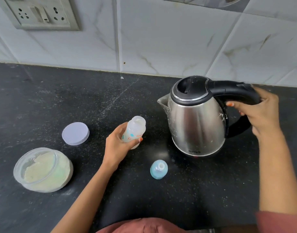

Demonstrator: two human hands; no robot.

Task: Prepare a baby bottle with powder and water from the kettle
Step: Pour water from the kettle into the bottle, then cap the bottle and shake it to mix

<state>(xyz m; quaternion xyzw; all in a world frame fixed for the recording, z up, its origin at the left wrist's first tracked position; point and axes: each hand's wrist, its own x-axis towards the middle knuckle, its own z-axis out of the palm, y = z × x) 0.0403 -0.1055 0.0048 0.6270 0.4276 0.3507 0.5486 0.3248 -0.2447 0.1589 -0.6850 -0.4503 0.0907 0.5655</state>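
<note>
The left hand [118,147] grips a small baby bottle [134,132] near the middle of the black counter [60,98]. The bottle is cloudy white plastic with small coloured prints and red lettering, and its open, uncapped mouth tilts toward the kettle [196,121]. The right hand [260,115] is curled round the black handle of the upright steel kettle, whose spout faces the bottle. The blue teat cap [158,169] lies just in front. At the left are an open powder tub [43,170] and its pale lid [75,133].

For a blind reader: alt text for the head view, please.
The left hand holds an uncapped baby bottle; the right hand grips the kettle handle. On the black counter lie a blue teat cap, a powder tub and its lid.
</note>
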